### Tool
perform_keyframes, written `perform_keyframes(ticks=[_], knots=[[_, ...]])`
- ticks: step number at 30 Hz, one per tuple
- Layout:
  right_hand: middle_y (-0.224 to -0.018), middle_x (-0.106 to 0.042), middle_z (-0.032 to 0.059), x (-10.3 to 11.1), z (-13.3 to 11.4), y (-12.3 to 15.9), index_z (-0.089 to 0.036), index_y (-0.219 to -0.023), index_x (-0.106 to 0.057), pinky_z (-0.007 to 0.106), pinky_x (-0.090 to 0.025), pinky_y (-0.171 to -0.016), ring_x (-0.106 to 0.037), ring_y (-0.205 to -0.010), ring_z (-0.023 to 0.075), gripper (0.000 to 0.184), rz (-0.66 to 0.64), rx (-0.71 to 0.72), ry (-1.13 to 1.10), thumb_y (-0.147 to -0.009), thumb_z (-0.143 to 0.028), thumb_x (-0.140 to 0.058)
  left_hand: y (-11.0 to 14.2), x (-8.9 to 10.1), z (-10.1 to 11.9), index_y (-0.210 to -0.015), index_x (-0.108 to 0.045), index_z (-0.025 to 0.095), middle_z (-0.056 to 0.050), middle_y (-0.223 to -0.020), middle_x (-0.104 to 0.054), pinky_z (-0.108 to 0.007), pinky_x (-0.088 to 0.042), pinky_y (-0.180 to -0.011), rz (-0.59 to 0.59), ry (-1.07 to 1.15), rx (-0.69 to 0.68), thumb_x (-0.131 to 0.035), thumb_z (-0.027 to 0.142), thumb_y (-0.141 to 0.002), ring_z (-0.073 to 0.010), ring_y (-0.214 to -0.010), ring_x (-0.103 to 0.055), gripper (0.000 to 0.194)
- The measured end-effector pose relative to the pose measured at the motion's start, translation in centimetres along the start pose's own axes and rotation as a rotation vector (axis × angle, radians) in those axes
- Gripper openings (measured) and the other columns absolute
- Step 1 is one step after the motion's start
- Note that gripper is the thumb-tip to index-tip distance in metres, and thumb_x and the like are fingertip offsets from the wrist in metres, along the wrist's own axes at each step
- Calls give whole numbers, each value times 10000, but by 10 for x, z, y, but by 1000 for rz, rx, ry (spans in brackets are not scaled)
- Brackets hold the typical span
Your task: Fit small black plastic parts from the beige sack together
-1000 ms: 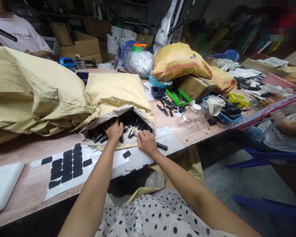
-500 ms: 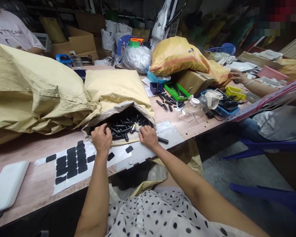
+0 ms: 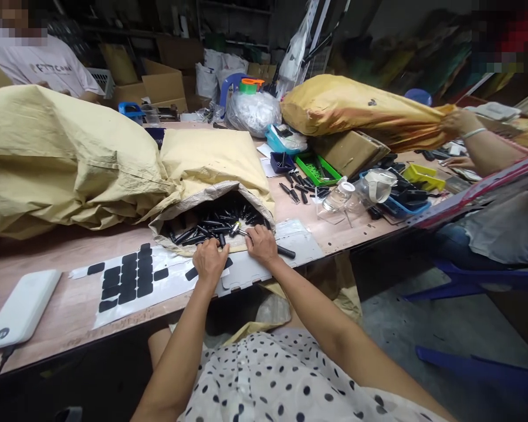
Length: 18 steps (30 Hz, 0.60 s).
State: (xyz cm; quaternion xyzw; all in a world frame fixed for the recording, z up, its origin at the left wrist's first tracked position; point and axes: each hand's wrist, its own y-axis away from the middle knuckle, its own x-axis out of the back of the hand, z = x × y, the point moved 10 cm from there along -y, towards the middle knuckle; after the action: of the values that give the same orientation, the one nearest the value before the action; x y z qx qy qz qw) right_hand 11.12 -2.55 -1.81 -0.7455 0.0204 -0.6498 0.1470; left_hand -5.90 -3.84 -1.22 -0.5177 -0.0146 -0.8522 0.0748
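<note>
The right hand [image 3: 263, 245] is gripping a hammer-like tool [image 3: 286, 252], whose metal head is resting among black cylindrical parts [image 3: 209, 223] and whose dark handle is projecting past the wrist. The left hand [image 3: 210, 259] is curling its fingers at the lower lip of the open sack [image 3: 215, 149], beside one part; whether it is gripping that part cannot be told. The parts are lying loosely heaped in the sack's mouth. Because the left fingertips are resting so near the metal head, a stray swing could be pinching or bruising them. The heap is leaning toward a low, soft lip, so a tug on the fabric could be sending parts rolling onto the table [image 3: 288, 214]. The sack is showing creased, pale-yellow cloth outside and a greyish lining; the parts are appearing smooth, slender and dully glossy. Flat black pads [image 3: 145, 275] with rounded corners are lying on a thin white sheet [image 3: 163, 257], where the left forearm could be dragging them askew.
</note>
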Motion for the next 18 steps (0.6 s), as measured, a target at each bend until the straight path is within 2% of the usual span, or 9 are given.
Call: perform_keyframes(ticks=[2,4,7,9,14,18], knots=[[-1009,-656,98,2,1,0,-207,-1112,-702,330,-380,-782,-533,-953,248,214,-41,11,-28,-978,-239,-539,-2,2,-6,-853,-709,236,-69,-904,-724,-356,-496,-753,-20,26,-34,-651,331,-861,-290,-947,-651,111],[-1006,-665,91,6,2,4,-217,-1104,-715,327,-399,-792,-548,-949,240,212,-66,39,-62,-977,-223,-545,1,9,-11,-870,-716,244,-49,-873,-714,-340,-496,-754,-15,73,-124,-653,306,-861,-265,-916,-648,89],[-971,-669,82,18,5,23,-228,-1097,-727,323,-429,-818,-567,-938,231,217,-46,64,-117,-975,-213,-549,19,17,-15,-904,-725,246,-33,-865,-710,-332,-502,-803,21,149,-295,-662,294,-862,-238,-883,-639,89],[-955,-673,69,23,10,40,-246,-1086,-731,309,-454,-824,-586,-939,222,223,-19,18,-174,-972,-208,-544,33,14,-19,-918,-729,243,-29,-855,-706,-330,-504,-805,18,177,-361,-665,284,-863,-230,-857,-633,94],[-970,-709,56,26,26,77,-252,-1095,-740,299,-511,-794,-648,-888,207,264,28,-163,-359,-955,-208,-521,53,0,-22,-958,-742,237,-42,-874,-700,-346,-489,-795,43,163,-400,-674,258,-853,-244,-866,-630,127],[-964,-737,61,31,23,89,-243,-1083,-750,319,-545,-823,-677,-908,214,281,84,-194,-539,-952,-243,-500,49,-7,-21,-974,-755,249,-40,-880,-703,-349,-476,-793,35,161,-390,-706,270,-830,-251,-879,-627,154]])
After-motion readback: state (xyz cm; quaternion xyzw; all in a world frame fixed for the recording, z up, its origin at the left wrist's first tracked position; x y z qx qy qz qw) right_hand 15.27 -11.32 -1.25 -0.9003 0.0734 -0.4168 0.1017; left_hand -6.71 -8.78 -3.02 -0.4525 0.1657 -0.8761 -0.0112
